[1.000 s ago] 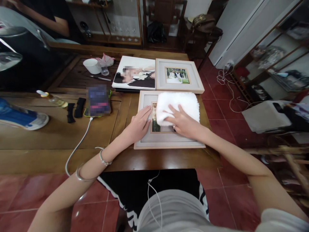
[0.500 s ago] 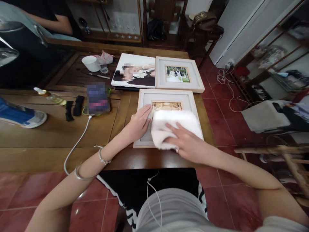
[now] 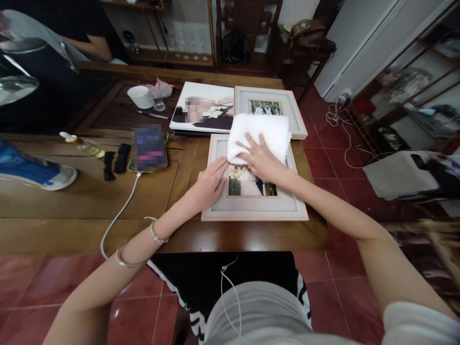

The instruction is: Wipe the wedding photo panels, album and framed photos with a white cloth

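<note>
**Cloth pressed flat on the near picture frame**

The near frame (image 3: 254, 216) lies face up on the bench (image 3: 86, 201), its front edge just inside the bench edge closest to the person. It is a little wider than deep. Its long axis runs left to right, and the top of its photo (image 3: 251, 186) points away from the person.

A folded white cloth (image 3: 260, 132) lies across the frame's far edge, long axis also left to right, and laps onto the far frame (image 3: 293, 109) behind it.

The right hand (image 3: 261, 162) rests palm down on the cloth's near edge, over the top of the photo. Its grip is spread and pinches nothing. The left hand (image 3: 210, 184) lies flat on the frame's left border, fingers straight and close together, also an open grip.

The cloth looks soft, light and limp, so it will likely bunch if pushed from one corner; a flat palm on its middle suits it. The frame looks stiff and light, with a glazed face that seems fragile and smooth, so it is best held by its wooden rim or steadied on the border.

Beyond the frame's far-left corner lies an album (image 3: 201, 112), and well to its left a phone (image 3: 148, 148) on a cable (image 3: 117, 218).
</note>
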The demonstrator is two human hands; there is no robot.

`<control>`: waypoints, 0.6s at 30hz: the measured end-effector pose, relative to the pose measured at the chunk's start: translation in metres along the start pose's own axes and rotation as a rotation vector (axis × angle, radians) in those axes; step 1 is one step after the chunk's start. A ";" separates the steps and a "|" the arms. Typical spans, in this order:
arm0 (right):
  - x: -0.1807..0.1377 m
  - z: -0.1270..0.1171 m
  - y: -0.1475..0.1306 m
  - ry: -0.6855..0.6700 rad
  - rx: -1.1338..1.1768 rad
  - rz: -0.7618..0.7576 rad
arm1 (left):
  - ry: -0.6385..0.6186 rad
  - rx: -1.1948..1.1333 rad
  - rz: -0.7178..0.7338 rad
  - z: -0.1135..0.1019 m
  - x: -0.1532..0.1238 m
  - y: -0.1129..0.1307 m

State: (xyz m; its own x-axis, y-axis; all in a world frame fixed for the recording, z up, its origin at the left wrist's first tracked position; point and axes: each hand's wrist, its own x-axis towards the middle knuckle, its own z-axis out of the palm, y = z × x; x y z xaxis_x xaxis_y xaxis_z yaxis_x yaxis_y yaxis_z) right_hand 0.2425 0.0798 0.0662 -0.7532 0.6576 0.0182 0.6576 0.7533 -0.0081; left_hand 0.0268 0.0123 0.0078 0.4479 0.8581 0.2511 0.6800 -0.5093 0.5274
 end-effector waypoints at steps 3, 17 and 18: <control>-0.026 -0.009 -0.024 -0.110 0.053 -0.050 | 0.005 0.006 -0.005 0.002 0.000 -0.001; -0.108 -0.045 -0.059 -0.262 0.355 -0.093 | -0.019 0.034 -0.022 -0.001 0.000 0.004; -0.102 -0.036 -0.052 -0.218 0.324 -0.032 | -0.018 0.031 -0.020 -0.001 0.001 0.004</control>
State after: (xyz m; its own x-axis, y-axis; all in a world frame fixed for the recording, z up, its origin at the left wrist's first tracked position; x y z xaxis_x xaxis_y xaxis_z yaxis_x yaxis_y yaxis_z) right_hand 0.2857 -0.0267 0.1005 -0.7826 0.5932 -0.1888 0.6197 0.7134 -0.3272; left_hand 0.0291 0.0108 0.0111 0.4442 0.8671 0.2256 0.7064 -0.4938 0.5071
